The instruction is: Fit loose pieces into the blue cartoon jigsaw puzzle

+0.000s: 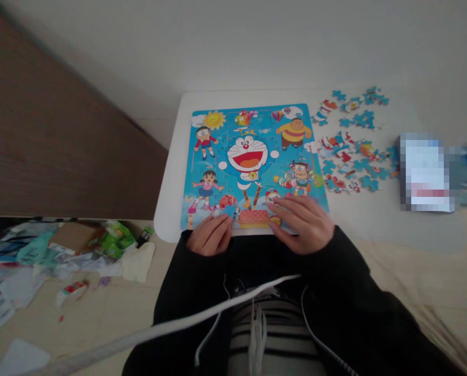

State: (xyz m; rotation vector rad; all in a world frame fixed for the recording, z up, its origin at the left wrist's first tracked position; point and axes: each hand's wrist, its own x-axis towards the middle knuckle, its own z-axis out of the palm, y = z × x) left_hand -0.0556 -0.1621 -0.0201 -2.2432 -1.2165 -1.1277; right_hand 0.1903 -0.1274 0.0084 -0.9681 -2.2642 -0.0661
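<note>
A jigsaw puzzle [205,203] with a blue cartoon picture lies on the white table, its pieces fitted together over most of the board. My left hand [210,235] is at its near edge, left of centre, fingers curled together. What those fingers hold, if anything, is hidden. My right hand [306,222] lies palm down over the lower right part of the picture. Its fingers are stretched out and touch the surface near a small round figure, with nothing visible in them. Loose puzzle pieces [368,120] lie scattered to the right of the board.
A blurred-out device with a lit screen [424,175] is on the right of the white table [168,203]. A brown wooden panel [61,115] stands at the left. Bags and papers [116,240] clutter the floor below it. A pale cord [170,326] crosses before my body.
</note>
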